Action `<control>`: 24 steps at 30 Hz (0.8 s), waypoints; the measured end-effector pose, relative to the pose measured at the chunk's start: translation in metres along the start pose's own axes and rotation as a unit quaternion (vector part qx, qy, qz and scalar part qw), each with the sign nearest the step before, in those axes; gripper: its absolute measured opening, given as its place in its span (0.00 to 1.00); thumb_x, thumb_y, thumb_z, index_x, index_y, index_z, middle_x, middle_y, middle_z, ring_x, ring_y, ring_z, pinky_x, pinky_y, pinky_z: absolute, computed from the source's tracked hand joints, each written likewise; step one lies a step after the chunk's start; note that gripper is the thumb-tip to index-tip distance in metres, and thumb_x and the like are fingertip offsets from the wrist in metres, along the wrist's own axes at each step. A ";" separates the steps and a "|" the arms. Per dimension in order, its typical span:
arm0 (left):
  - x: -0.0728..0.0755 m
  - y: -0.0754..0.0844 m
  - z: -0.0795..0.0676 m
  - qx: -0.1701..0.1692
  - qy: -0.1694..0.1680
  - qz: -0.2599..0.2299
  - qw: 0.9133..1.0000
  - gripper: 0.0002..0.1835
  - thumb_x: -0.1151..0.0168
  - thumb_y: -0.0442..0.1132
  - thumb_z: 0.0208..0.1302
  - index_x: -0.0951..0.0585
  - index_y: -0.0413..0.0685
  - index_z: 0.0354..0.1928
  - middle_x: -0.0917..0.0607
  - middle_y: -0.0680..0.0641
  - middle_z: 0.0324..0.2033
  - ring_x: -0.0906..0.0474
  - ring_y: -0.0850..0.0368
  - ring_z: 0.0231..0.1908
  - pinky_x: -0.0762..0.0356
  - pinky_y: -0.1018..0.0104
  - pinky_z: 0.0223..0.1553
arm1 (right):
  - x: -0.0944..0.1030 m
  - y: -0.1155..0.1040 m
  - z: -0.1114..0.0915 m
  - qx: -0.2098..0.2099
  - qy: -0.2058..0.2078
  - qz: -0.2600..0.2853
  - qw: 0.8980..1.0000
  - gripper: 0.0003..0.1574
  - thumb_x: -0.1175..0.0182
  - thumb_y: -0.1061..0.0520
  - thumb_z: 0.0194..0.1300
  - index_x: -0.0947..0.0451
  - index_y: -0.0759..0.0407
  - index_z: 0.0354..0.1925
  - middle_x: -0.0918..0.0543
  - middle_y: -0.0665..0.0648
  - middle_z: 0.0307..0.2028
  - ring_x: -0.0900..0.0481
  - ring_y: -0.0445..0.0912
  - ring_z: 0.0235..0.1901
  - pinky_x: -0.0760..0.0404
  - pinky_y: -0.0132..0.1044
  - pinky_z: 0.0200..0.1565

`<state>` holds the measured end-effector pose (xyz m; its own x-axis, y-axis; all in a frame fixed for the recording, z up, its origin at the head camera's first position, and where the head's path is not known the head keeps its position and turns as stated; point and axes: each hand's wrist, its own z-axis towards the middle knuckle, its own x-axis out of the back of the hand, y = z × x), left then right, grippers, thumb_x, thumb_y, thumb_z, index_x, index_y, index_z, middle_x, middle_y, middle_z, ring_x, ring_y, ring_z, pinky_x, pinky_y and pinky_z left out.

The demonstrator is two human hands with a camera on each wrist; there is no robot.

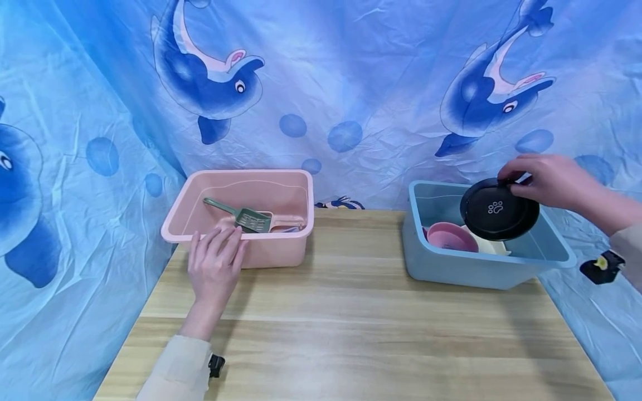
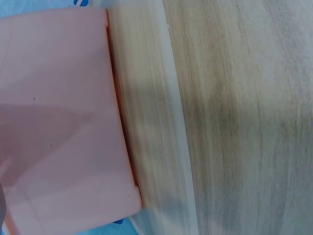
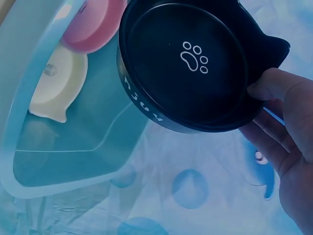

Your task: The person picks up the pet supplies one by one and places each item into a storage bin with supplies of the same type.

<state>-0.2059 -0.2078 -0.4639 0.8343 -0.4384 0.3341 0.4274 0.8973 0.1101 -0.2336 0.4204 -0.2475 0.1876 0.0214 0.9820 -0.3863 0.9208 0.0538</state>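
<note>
In the head view my right hand [image 1: 546,178] pinches the edge of a black pet bowl [image 1: 494,214] with a white paw print inside. The bowl is held tilted above the light blue bin [image 1: 416,253]; in the right wrist view the thumb presses inside its rim, beside a pointed ear shape. Inside that bin lie a pink bowl [image 1: 451,236] and a cream bowl [image 3: 61,83], partly covered by the black one in the head view. At the left, my left hand [image 1: 215,264] rests with extended fingers on the front rim of the pink bin [image 1: 273,253].
A green slotted litter scoop [image 1: 253,220] leans in the pink bin among other partly hidden items. Both bins stand at the far side of a wooden table [image 1: 321,323]. Behind them hangs a blue dolphin-print cloth [image 1: 326,72], which also lines the sides.
</note>
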 end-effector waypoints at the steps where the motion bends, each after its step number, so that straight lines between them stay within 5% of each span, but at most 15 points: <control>1: 0.000 0.000 -0.001 0.001 -0.002 0.000 1.000 0.15 0.28 0.44 0.67 0.09 0.48 0.53 0.08 0.43 0.49 0.14 0.34 0.52 0.30 0.33 0.71 | -0.003 0.003 0.002 -0.001 -0.005 0.000 1.000 0.16 0.23 0.68 0.58 0.12 0.61 0.46 0.13 0.63 0.41 0.16 0.60 0.40 0.15 0.64 0.41; 24: 0.001 0.000 0.001 0.004 -0.019 0.007 1.000 0.16 0.29 0.45 0.69 0.09 0.50 0.56 0.08 0.42 0.50 0.14 0.34 0.52 0.31 0.35 0.71 | -0.074 0.057 -0.002 0.013 -0.147 0.022 0.989 0.16 0.30 0.76 0.55 0.15 0.59 0.38 0.15 0.56 0.35 0.18 0.53 0.35 0.13 0.61 0.43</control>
<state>-0.2050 -0.2081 -0.4620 0.8267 -0.4234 0.3705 0.4125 0.9040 0.1125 -0.2677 0.4720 -0.3178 -0.0994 -0.0570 0.9934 -0.4125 0.9109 0.0110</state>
